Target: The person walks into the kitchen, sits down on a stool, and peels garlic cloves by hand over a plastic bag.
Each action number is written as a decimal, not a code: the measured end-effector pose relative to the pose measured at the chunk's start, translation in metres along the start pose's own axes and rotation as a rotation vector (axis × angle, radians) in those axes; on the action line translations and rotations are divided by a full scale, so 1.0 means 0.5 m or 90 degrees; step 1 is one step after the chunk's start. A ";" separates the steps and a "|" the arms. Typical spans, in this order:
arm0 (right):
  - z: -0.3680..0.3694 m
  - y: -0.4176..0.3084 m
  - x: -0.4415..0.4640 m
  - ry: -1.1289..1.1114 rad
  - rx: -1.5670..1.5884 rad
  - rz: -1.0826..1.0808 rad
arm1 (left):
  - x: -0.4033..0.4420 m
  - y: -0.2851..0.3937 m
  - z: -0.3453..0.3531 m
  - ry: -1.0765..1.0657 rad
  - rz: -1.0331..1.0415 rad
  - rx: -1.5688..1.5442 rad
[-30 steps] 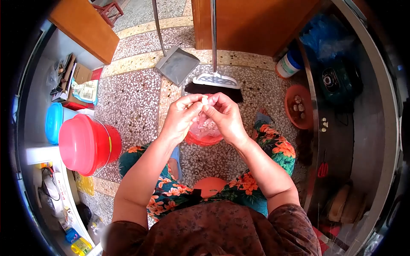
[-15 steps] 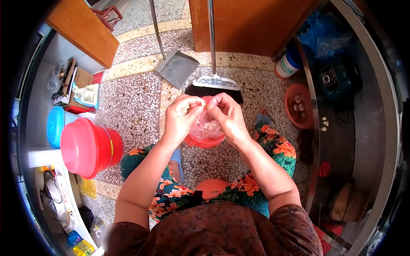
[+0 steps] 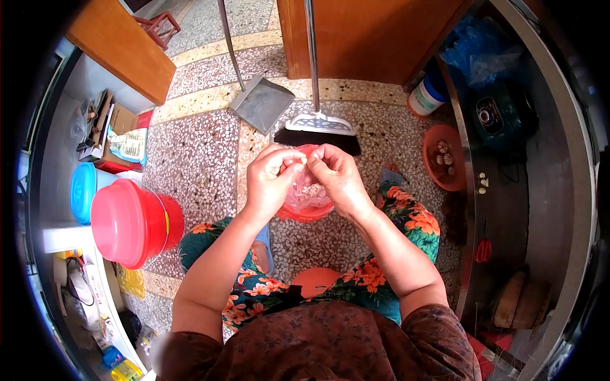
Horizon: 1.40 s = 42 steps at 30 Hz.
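Note:
Above a red bin (image 3: 304,214) lined with a clear plastic bag, my two hands meet fingertip to fingertip. Between finger and thumb, my left hand (image 3: 272,183) pinches a small pale garlic clove (image 3: 303,161). My right hand (image 3: 340,179) is closed too, its thumb and forefinger pressed at the same clove. Pale papery skins (image 3: 311,192) lie in the bag below. Whole garlic bulbs (image 3: 443,157) sit in an orange basin (image 3: 435,178) on the floor to the right. Several peeled cloves (image 3: 483,183) rest on the metal shelf beyond it.
A broom (image 3: 321,124) and a grey dustpan (image 3: 262,105) stand ahead. At left is a lidded red bucket (image 3: 130,222) beside a blue-lidded container (image 3: 82,190). Red-handled scissors (image 3: 483,250) lie on the right shelf. A white tub (image 3: 426,98) stands by the door.
My hands stay together over the bin, with small shifts of the fingers around the clove. The view has tilted slightly. Nothing else has visibly moved.

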State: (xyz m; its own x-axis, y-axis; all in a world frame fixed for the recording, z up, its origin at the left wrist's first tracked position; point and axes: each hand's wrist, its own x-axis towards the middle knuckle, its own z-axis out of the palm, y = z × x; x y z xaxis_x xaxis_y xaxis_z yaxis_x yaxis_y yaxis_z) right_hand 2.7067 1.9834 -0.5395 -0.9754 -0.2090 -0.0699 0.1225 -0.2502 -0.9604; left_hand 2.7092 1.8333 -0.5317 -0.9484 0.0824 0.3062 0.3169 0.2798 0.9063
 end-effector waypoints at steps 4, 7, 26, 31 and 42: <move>0.003 -0.003 -0.001 -0.002 0.057 0.023 | -0.004 -0.008 0.006 -0.006 -0.063 -0.133; 0.004 -0.006 -0.001 -0.003 0.069 0.026 | -0.008 -0.014 0.010 -0.006 -0.137 -0.241; -0.003 0.016 0.010 0.015 0.001 0.053 | -0.001 -0.026 -0.019 -0.030 -0.345 -0.646; -0.037 0.111 0.043 0.036 -0.309 0.005 | -0.001 -0.025 -0.028 0.043 -0.371 -0.562; -0.076 0.386 0.080 -0.026 -0.721 0.018 | -0.005 -0.019 -0.061 0.053 -0.378 -0.544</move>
State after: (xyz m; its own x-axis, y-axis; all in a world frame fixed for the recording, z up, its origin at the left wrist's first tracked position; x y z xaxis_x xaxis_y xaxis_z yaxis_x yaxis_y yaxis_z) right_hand 2.6844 1.9628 -0.7382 -0.9658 -0.2366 -0.1058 -0.1126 0.7508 -0.6509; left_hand 2.7088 1.8013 -0.5323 -0.9607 0.0782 -0.2662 -0.2672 -0.5184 0.8123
